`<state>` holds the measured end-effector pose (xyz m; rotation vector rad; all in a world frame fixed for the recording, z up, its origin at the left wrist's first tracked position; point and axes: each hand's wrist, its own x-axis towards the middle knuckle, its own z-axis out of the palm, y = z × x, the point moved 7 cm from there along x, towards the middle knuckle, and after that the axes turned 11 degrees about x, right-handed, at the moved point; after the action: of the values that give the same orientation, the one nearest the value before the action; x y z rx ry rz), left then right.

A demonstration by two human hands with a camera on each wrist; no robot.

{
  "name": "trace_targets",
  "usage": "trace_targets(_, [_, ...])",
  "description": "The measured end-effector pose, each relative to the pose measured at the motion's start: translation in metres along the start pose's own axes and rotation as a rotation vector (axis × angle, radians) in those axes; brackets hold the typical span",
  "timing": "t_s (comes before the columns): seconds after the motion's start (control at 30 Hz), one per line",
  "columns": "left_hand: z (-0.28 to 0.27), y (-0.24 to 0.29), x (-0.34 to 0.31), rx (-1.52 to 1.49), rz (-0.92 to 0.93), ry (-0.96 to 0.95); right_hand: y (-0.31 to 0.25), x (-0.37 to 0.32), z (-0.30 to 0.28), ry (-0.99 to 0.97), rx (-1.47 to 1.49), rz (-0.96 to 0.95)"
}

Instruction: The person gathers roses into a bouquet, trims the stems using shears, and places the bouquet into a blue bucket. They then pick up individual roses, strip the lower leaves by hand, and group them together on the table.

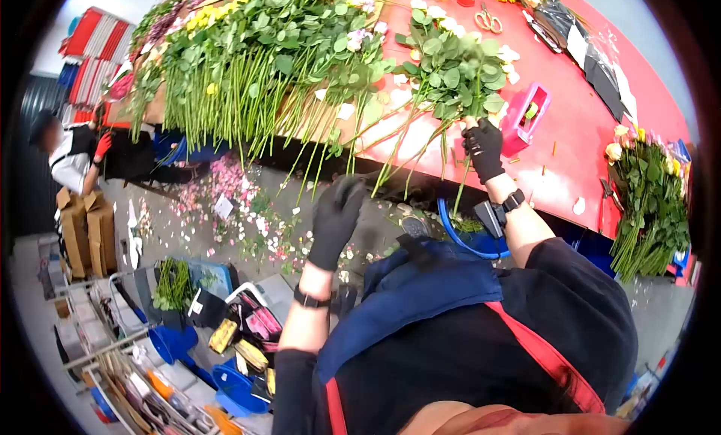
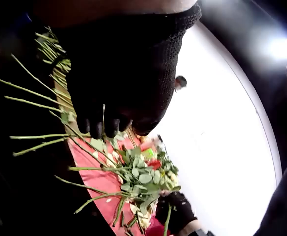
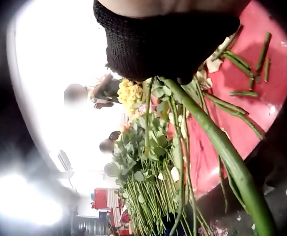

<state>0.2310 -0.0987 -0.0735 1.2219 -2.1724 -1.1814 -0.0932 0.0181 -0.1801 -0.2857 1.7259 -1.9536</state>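
My right hand [image 1: 484,148], in a black glove, grips a rose stem [image 3: 217,140] just below the leaves. The thick green stem sticks out from under the fingers past the table edge. Beside that hand, a small pile of white roses [image 1: 451,67] lies with its stems pointing toward me. My left hand [image 1: 338,221], also gloved in black, hangs over the floor in front of the table, its fingers loosely bent and holding nothing. Close beyond it are the stem ends of a large heap of leafy roses [image 1: 263,74].
A pink tape dispenser [image 1: 524,119] stands right of my right hand on the red table [image 1: 571,164]. Scissors [image 1: 488,20] lie farther back. At the right end is a bouquet [image 1: 652,202] near red-handled pruners [image 1: 610,196]. Another person [image 1: 75,153] stands at the left; petals litter the floor.
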Motion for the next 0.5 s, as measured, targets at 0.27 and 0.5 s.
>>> trace_targets(0.27, [0.135, -0.042, 0.125, 0.151, 0.174, -0.714, 0.024, 0.042, 0.096, -0.112, -0.982, -0.209])
trace_targets(0.5, [0.078, -0.025, 0.124, -0.13, 0.663, -0.801, 0.008, 0.032, 0.088, 0.098, -0.944, -0.401])
